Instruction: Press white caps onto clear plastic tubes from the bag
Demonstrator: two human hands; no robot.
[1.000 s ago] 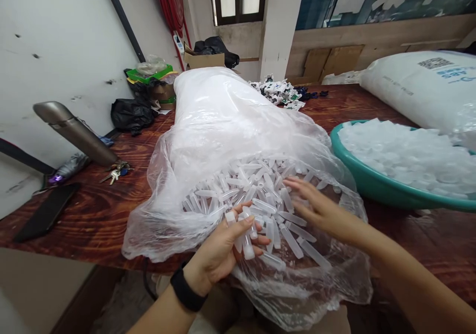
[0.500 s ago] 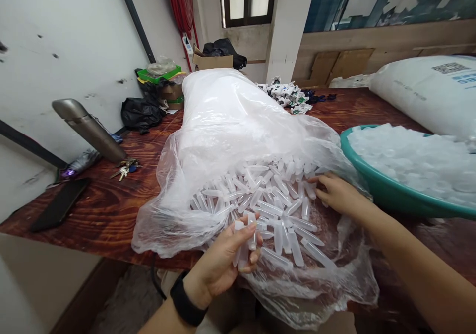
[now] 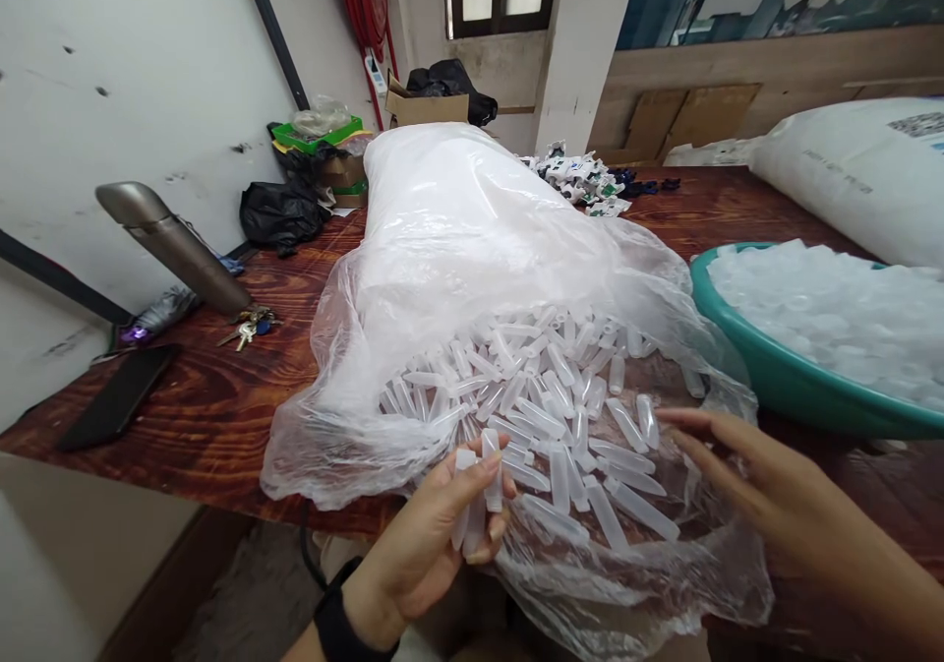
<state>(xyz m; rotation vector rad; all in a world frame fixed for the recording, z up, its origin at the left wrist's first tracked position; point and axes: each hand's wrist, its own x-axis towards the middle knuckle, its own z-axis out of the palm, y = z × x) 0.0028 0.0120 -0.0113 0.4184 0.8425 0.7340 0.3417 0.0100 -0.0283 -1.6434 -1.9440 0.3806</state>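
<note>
My left hand (image 3: 453,514) is closed around a few translucent plastic tubes (image 3: 493,470), held upright at the near edge of the pile. My right hand (image 3: 744,455) is at the right side of the pile, fingers stretched out and apart, with nothing in its grasp. Its fingertips are close to a loose tube (image 3: 647,421); whether they touch it I cannot tell. Many more such tubes (image 3: 560,475) spill from the mouth of a large clear plastic bag (image 3: 472,219) that lies full on the table.
On the right a green basin (image 3: 782,347) holds a heap of whitish translucent pieces, with a white sack (image 3: 848,175) behind it. To the left are a metal flask (image 3: 173,249), keys (image 3: 251,328) and a black phone (image 3: 118,396). Small white parts (image 3: 582,180) are piled at the back of the wooden table (image 3: 221,406).
My right hand has moved back toward me and to the right, away from the pile's right edge. Some tubes there now lie nearer. My left hand keeps its tubes, slightly lower.
</note>
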